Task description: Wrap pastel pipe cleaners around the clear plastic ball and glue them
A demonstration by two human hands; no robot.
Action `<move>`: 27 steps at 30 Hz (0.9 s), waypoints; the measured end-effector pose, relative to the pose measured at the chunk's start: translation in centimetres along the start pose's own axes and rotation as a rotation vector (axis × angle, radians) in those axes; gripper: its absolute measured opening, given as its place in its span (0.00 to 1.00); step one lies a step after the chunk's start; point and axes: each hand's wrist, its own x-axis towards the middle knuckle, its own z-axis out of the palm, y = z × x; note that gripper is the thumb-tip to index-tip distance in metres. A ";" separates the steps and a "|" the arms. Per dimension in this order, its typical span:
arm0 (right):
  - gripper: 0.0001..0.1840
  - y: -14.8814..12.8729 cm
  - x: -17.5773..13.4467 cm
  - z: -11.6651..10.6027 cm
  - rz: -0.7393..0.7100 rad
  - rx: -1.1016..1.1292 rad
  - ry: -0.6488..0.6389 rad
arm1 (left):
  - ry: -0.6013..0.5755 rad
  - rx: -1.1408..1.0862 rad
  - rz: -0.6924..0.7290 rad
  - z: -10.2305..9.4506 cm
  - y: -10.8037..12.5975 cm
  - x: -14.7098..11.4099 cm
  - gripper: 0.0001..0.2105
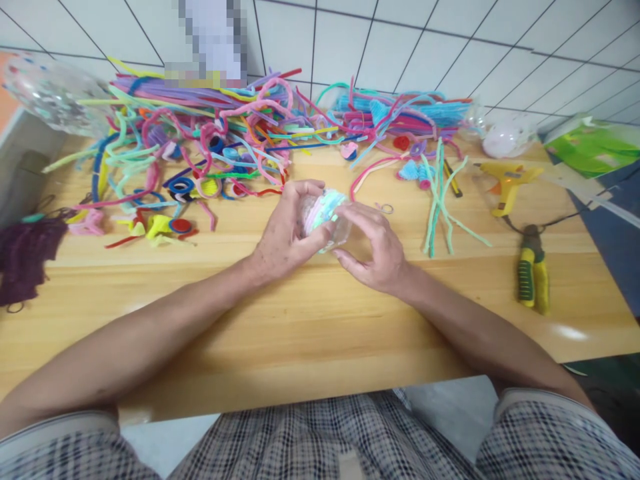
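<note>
Above the middle of the table I hold a clear round ball (327, 217) with pastel pink, blue and green pipe cleaners wound across it. My left hand (290, 230) is closed around its left side, the thumb lying over the front. On the right side, my right hand (373, 243) has its curved fingers on the wound strands and its thumb near the lower edge. Fingers cover part of the ball. Just behind it on the table lies a pink and cream pipe cleaner (367, 175). Several mint pipe cleaners (439, 207) lie crossed to the right.
Bundles of coloured pipe cleaners (200, 100) fill the back of the table. A yellow glue gun (510, 183), pliers (527, 270) and a utility knife (453, 179) lie at the right. Confetti-filled clear balloons (55, 93) and a dark purple knitted piece (30, 260) are at the left.
</note>
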 end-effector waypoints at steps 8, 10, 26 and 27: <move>0.42 0.1 -0.2 0.0 0.043 -0.010 -0.001 | 0.004 0.030 0.031 0.2 -0.6 -0.2 0.25; 0.42 0.0 -0.1 0.0 0.038 -0.007 0.010 | 0.001 0.030 0.029 0.2 -0.7 -0.3 0.25; 0.27 0.1 0.9 -0.9 0.015 -0.089 0.050 | -0.015 0.044 0.101 0.5 -0.3 -0.1 0.22; 0.26 0.2 0.9 -1.0 0.009 -0.099 0.052 | -0.019 0.060 0.113 0.6 -0.2 -0.1 0.22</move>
